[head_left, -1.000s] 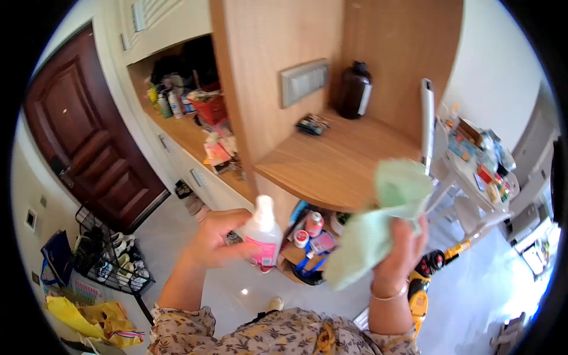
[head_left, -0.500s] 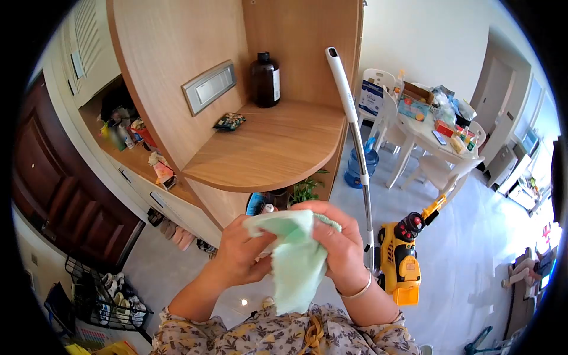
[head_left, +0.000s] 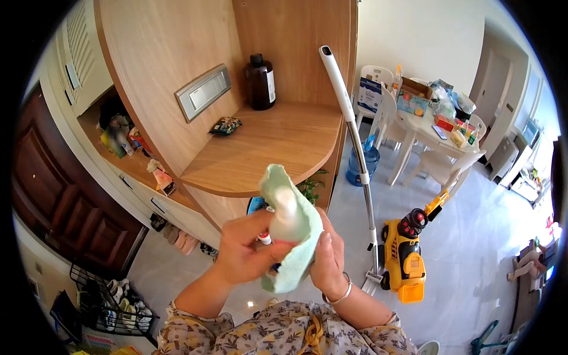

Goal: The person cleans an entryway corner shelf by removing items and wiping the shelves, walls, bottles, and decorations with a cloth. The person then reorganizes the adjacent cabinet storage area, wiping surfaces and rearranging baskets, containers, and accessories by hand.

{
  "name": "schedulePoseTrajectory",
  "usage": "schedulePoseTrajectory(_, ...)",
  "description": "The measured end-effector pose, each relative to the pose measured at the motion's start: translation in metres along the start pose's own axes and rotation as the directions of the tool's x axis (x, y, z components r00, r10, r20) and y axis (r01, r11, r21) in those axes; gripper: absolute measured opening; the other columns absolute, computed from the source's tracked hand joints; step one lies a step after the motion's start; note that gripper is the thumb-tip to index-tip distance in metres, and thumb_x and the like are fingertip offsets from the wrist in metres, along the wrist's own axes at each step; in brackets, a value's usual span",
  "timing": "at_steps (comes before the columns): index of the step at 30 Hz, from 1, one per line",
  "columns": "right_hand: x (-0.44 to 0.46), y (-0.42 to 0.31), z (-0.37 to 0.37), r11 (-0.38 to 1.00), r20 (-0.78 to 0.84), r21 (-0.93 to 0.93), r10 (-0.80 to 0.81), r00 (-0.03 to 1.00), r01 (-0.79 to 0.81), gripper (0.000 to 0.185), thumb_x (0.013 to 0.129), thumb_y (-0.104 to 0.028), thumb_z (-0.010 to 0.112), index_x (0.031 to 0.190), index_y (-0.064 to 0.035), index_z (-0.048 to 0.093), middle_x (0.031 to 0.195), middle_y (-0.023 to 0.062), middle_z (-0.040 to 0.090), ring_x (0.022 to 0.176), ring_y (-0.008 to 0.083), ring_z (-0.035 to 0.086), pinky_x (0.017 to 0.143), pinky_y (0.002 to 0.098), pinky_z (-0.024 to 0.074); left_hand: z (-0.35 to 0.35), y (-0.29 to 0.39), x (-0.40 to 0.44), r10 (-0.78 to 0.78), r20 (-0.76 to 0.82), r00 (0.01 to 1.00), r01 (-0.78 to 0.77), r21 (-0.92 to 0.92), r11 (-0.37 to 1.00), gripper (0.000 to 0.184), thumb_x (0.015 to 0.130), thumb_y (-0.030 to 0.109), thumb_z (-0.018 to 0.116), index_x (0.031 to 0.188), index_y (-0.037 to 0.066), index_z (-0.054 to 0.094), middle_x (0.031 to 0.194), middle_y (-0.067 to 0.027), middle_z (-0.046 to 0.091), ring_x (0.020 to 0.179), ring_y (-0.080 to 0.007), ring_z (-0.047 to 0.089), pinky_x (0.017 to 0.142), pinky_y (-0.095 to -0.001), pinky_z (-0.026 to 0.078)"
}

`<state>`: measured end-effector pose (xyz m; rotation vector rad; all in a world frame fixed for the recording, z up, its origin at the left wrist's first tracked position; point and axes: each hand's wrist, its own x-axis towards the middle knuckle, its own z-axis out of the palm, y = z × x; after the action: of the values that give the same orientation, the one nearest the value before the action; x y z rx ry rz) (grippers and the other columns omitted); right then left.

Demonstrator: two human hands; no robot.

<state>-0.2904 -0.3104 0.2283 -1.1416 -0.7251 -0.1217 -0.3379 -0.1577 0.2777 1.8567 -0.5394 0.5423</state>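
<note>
My left hand (head_left: pixel 244 251) grips a white bottle (head_left: pixel 286 220), its narrow top pointing up and away from me. The bottle's lower part is hidden by fingers and cloth, and its top is blurred. A pale green cloth (head_left: pixel 306 239) lies along the bottle's right side. From the right, my right hand (head_left: pixel 329 260) is closed on that cloth, with a bracelet at the wrist. Both hands are in front of my body, just below the rounded edge of a wooden shelf (head_left: pixel 278 142).
On the shelf stand a dark brown bottle (head_left: pixel 260 83) and a small dark packet (head_left: pixel 225 126). A long white-and-silver pole (head_left: pixel 362 160) leans against its right edge. Farther right are a yellow toy excavator (head_left: pixel 404 260), a blue water jug (head_left: pixel 362 165) and a cluttered white table (head_left: pixel 417 127).
The cloth, which hung down between my hands, is now raised along the bottle's side. The white bottle has come into plain view in my left hand. My right hand has lowered slightly.
</note>
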Motion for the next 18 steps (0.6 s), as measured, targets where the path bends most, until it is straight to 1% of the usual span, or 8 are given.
schedulePoseTrajectory(3, -0.01, 0.001, 0.003, 0.979, 0.014, 0.094, 0.179, 0.984, -0.179, 0.053, 0.102, -0.04, 0.037, 0.129, 0.0047, 0.05, 0.118, 0.0092, 0.058, 0.105, 0.0158, 0.054, 0.091, 0.0304, 0.0436, -0.002, 0.001, 0.01, -0.154, -0.055, 0.987, 0.129, -0.319, 0.939, 0.029, 0.086, 0.008, 0.07, 0.112, -0.005, 0.064, 0.099, -0.0075, 0.067, 0.086, -0.0108, 0.062, 0.074, -0.0254, 0.051)
schedulePoseTrajectory(5, -0.014, 0.001, 0.01, 0.876, 0.032, 0.228, 0.43, 0.902, -0.425, 0.056, 0.103, -0.043, 0.033, 0.127, 0.0044, 0.051, 0.116, 0.0112, 0.061, 0.1, 0.0157, 0.06, 0.084, 0.0289, 0.0489, 0.005, -0.008, 0.021, -0.101, -0.252, 0.963, -0.023, -0.448, 0.894, 0.031, 0.089, 0.01, 0.069, 0.115, -0.005, 0.061, 0.1, -0.0077, 0.067, 0.088, -0.011, 0.063, 0.075, -0.0247, 0.05)
schedulePoseTrajectory(6, -0.013, 0.005, 0.018, 0.874, -0.028, 0.313, 0.4, 0.916, -0.372, 0.048, 0.103, -0.038, 0.038, 0.122, 0.0039, 0.053, 0.109, 0.0086, 0.063, 0.095, 0.0145, 0.061, 0.08, 0.028, 0.0502, 0.012, -0.007, 0.03, -0.061, -0.267, 0.962, -0.085, -0.501, 0.861, 0.033, 0.089, 0.01, 0.068, 0.118, -0.005, 0.059, 0.101, -0.0066, 0.066, 0.089, -0.0104, 0.062, 0.077, -0.0248, 0.05)
schedulePoseTrajectory(11, 0.012, -0.002, 0.012, 0.913, -0.029, 0.166, 0.382, 0.924, -0.373, 0.019, 0.097, -0.015, 0.057, 0.105, 0.0014, 0.059, 0.09, 0.0039, 0.063, 0.077, 0.0151, 0.06, 0.069, 0.0317, 0.0494, 0.009, -0.01, 0.065, 0.054, -0.278, 0.959, -0.121, -0.231, 0.965, 0.034, 0.09, 0.009, 0.067, 0.119, -0.005, 0.058, 0.102, -0.0058, 0.065, 0.089, -0.0097, 0.06, 0.079, -0.0245, 0.049)
schedulePoseTrajectory(12, 0.019, 0.003, 0.006, 0.983, 0.074, -0.176, 0.068, 0.995, -0.054, 0.018, 0.09, -0.01, 0.061, 0.103, 0.0016, 0.059, 0.088, 0.008, 0.061, 0.076, 0.0213, 0.06, 0.067, 0.0341, 0.0497, 0.003, -0.01, 0.084, 0.078, -0.326, 0.942, -0.148, -0.195, 0.97, 0.033, 0.09, 0.01, 0.068, 0.118, -0.005, 0.059, 0.101, -0.0052, 0.066, 0.088, -0.009, 0.06, 0.077, -0.0242, 0.048)
schedulePoseTrajectory(13, 0.027, 0.008, 0.002, 0.842, 0.269, -0.445, -0.2, 0.942, 0.306, 0.021, 0.082, -0.004, 0.065, 0.101, 0.0019, 0.058, 0.087, 0.0121, 0.06, 0.075, 0.0275, 0.06, 0.066, 0.0365, 0.0499, -0.004, -0.01, 0.103, 0.102, -0.373, 0.922, -0.171, -0.156, 0.973, 0.032, 0.089, 0.011, 0.069, 0.116, -0.005, 0.061, 0.099, -0.0046, 0.066, 0.087, -0.0083, 0.059, 0.076, -0.0239, 0.048)
schedulePoseTrajectory(14, 0.038, 0.009, 0.0, 0.77, 0.274, -0.497, -0.298, 0.914, 0.4, 0.032, 0.066, 0.0, 0.068, 0.096, 0.0015, 0.058, 0.091, 0.0189, 0.055, 0.082, 0.0378, 0.055, 0.066, 0.04, 0.049, -0.019, -0.019, 0.123, 0.127, -0.381, 0.916, -0.146, -0.022, 0.989, 0.031, 0.089, 0.013, 0.069, 0.113, -0.004, 0.063, 0.096, -0.0039, 0.067, 0.085, -0.0075, 0.059, 0.074, -0.0237, 0.048)
schedulePoseTrajectory(18, 0.069, 0.036, -0.011, 0.517, 0.339, -0.722, -0.315, 0.887, 0.46, 0.051, 0.062, -0.008, 0.071, 0.112, -0.005, 0.062, 0.112, 0.0098, 0.053, 0.104, 0.0318, 0.049, 0.088, 0.0445, 0.0401, -0.052, -0.068, 0.195, 0.054, -0.408, 0.912, -0.042, 0.039, 0.998, 0.031, 0.086, 0.021, 0.072, 0.108, 0.0, 0.067, 0.089, -0.0037, 0.071, 0.076, -0.0084, 0.062, 0.068, -0.0266, 0.049)
